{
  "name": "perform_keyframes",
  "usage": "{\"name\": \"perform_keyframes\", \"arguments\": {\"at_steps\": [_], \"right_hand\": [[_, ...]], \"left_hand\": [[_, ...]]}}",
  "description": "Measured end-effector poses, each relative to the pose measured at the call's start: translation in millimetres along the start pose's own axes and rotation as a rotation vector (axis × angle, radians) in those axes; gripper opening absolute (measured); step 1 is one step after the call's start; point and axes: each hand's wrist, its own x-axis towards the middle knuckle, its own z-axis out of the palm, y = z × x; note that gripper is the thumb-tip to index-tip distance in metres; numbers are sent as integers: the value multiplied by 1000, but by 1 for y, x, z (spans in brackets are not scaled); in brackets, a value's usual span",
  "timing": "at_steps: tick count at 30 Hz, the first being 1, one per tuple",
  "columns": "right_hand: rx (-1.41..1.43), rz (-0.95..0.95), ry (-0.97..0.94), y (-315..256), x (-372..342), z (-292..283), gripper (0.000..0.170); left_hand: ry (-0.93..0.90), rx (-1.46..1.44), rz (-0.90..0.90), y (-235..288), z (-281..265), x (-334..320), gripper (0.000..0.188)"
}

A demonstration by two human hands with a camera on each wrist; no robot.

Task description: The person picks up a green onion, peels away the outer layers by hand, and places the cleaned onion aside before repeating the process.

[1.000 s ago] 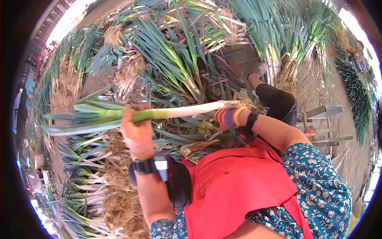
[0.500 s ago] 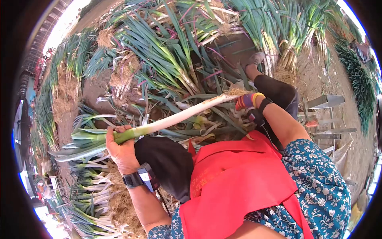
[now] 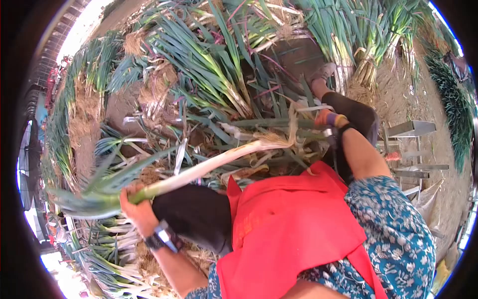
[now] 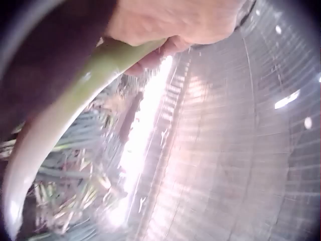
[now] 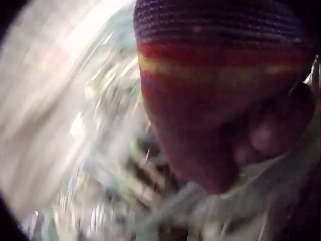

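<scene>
My bare left hand (image 3: 138, 213) grips a long leek (image 3: 206, 168) by its green upper stem, and the leaves fan out blurred to the left. The white shank slants up to the right, with its brownish root end near the middle of the head view. In the left wrist view the leek (image 4: 75, 98) runs down from under the curled fingers. My right hand (image 3: 329, 119) wears a striped purple, red and yellow glove, apart from the root end. Its fingers curl around a pale-green leaf strip (image 5: 261, 170), partly hidden in the right wrist view.
Loose leeks (image 3: 204, 67) lie heaped ahead. Tied bundles (image 3: 343, 60) stand at the back right. Rows of leeks with bushy roots (image 3: 119, 244) lie at the lower left. A metal stool-like frame (image 3: 411, 129) stands at right; stripped leaves litter the ground.
The left hand has moved left and down with the leek. The right hand, earlier at the root end, has moved right and away from it, pulling a strip along.
</scene>
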Motion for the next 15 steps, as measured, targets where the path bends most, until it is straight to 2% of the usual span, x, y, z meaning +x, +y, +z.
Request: {"name": "perform_keyframes", "arguments": {"at_steps": [2,3,4,5,7,8,9,11,12,14,15], "right_hand": [[493,340,150,-20,-21,17,20],[706,497,225,-21,-24,13,21],[902,642,321,-11,-18,-1,24],[897,619,315,-14,-6,-8,24],[950,304,815,-31,20,-18,29],[1326,386,826,-61,14,-63,30],[1699,467,822,-89,6,-109,32],[1018,55,899,-87,23,-100,39],[1011,65,902,-100,25,-115,39],[1376,249,550,-143,26,-145,31],[1379,251,546,-146,37,-127,31]], "left_hand": [[-23,-28,-64,-49,-22,-1,19],[-30,-401,-216,-81,-31,4,18],[-14,-786,-343,-80,-31,9,17],[9,-778,-344,-79,-37,2,17],[-68,-30,-119,-19,-25,-15,12],[-43,-114,-193,-16,-23,-16,13],[-40,-120,-183,-19,-22,-14,13],[-4,-178,-137,-43,-21,-11,10],[17,-386,-228,-75,-28,-1,15],[-17,-368,-254,-56,-23,-5,18],[-43,-346,-277,-49,-22,-5,22]]}}
